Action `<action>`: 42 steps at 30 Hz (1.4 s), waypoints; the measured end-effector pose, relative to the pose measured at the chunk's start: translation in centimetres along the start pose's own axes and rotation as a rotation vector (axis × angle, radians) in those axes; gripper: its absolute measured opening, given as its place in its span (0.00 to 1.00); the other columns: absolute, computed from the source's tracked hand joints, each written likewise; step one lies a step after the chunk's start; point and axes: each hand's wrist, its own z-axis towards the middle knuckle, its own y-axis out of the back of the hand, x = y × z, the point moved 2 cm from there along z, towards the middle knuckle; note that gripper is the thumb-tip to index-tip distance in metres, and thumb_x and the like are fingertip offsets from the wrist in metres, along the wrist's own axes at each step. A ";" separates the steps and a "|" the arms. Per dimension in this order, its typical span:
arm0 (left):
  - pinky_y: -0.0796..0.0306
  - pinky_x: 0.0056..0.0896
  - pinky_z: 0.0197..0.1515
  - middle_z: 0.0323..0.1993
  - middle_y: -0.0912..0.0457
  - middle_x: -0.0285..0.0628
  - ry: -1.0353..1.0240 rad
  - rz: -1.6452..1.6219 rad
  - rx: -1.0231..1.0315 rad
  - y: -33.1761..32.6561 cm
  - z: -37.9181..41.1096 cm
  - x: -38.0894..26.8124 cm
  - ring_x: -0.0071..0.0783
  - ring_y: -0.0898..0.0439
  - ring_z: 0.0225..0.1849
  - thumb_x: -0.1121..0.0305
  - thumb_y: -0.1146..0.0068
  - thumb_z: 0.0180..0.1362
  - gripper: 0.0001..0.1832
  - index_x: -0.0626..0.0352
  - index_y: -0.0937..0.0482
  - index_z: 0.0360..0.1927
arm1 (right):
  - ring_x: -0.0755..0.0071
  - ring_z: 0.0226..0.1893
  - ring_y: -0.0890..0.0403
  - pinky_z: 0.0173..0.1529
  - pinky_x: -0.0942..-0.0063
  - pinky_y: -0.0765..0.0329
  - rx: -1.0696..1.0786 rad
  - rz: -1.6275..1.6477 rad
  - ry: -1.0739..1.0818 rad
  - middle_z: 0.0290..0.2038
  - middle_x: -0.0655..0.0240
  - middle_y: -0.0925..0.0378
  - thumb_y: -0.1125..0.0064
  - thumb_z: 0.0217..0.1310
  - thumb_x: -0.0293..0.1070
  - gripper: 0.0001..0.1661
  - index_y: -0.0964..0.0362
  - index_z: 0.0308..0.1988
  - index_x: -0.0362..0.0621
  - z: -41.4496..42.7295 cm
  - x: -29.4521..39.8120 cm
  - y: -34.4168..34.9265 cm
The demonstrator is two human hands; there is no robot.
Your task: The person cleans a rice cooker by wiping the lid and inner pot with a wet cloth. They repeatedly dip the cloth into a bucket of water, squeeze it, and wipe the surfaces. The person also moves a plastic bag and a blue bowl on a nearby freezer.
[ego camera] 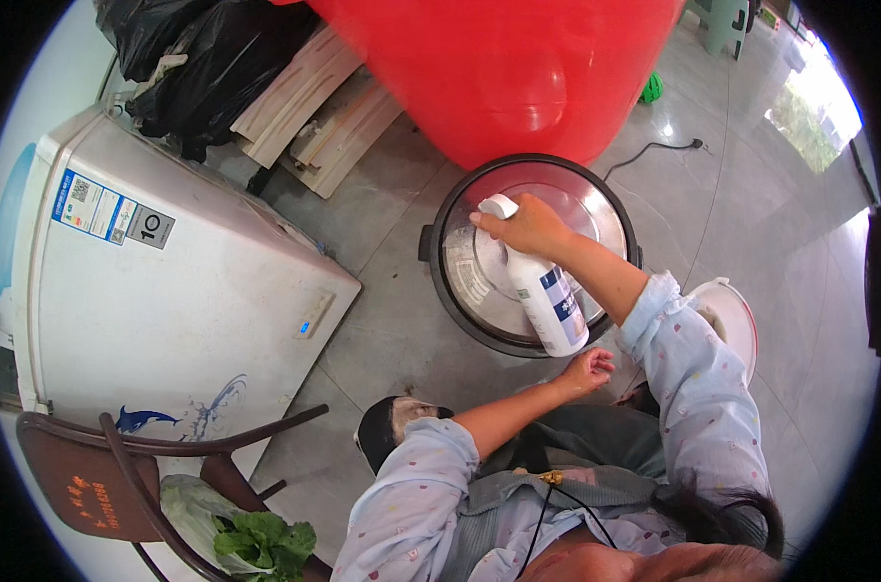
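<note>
My right hand [531,225] grips a white plastic spray bottle [535,295] by its neck, just below the white trigger head [497,206]. The bottle tilts over a round appliance [460,244] with a black rim, a side handle and a shiny metal top that bears a paper label. A dark blue label with writing wraps the bottle's lower part. Close to the bottle's base and the near rim, my left hand [586,375] hovers with loosely bent fingers and nothing in it.
A big red plastic tub [527,65] stands directly behind the appliance. Left are a white chest freezer [193,269], stacked boards [302,102], black plastic bags [215,65] and a brown chair [113,495] holding bagged greens [262,542]. A white bucket [735,327] and a plugged cord [651,145] lie right.
</note>
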 end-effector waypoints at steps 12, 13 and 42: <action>0.27 0.27 0.32 0.42 0.20 0.40 0.046 0.041 0.075 -0.1 -1.1 -0.8 0.26 0.20 0.36 0.75 0.46 0.54 0.21 0.59 0.32 0.53 | 0.54 0.32 0.17 0.44 0.63 0.24 0.063 0.013 -0.123 0.25 0.53 0.19 0.45 0.49 0.70 0.42 0.21 0.24 0.34 1.2 0.9 -0.7; 0.27 0.26 0.32 0.42 0.19 0.40 0.067 0.064 0.101 -0.4 -0.9 -0.8 0.26 0.19 0.36 0.74 0.46 0.55 0.21 0.59 0.33 0.54 | 0.51 0.33 0.17 0.45 0.62 0.24 0.075 -0.054 -0.126 0.28 0.51 0.19 0.45 0.48 0.71 0.43 0.21 0.27 0.32 0.8 -0.2 -0.6; 0.27 0.28 0.38 0.47 0.20 0.42 0.207 0.166 0.074 2.1 -1.9 0.7 0.27 0.19 0.41 0.71 0.50 0.60 0.18 0.57 0.31 0.55 | 0.67 0.30 0.18 0.40 0.68 0.24 -0.057 0.009 -0.166 0.27 0.65 0.18 0.37 0.50 0.61 0.29 0.21 0.29 0.43 -10.5 -15.8 14.3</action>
